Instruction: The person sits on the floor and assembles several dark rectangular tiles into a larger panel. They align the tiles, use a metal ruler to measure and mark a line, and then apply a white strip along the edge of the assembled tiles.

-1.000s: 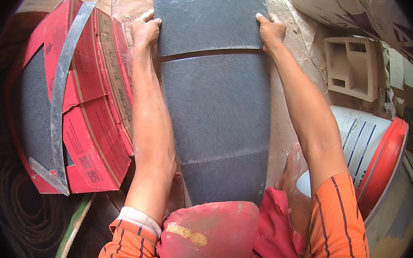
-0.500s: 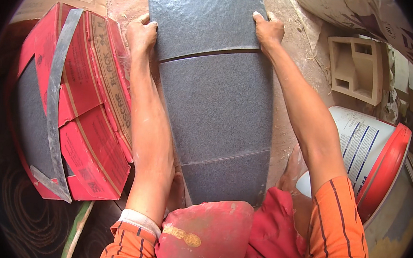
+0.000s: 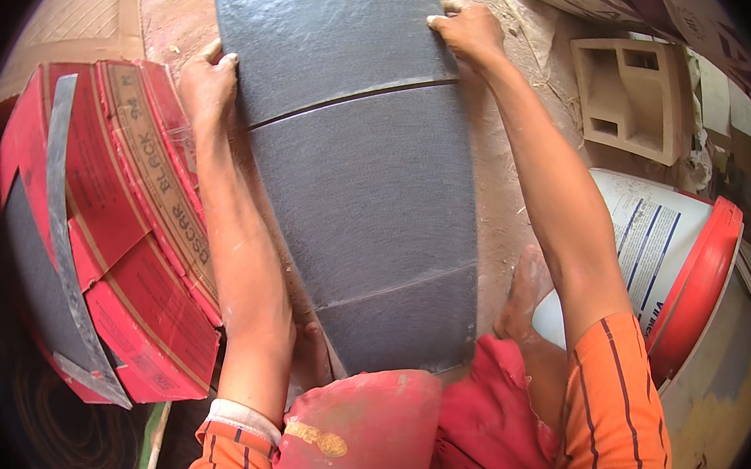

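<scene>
Far slab shifted leftward in view: dark grey, textured, shiny.

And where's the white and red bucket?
The white and red bucket is on the right of the head view, partly behind the right arm, below the tan block.

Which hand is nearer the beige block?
Right. The right hand is at the right edge of the far dark tile, left of the beige block; the left hand is farther, at the tile's left edge.
</scene>
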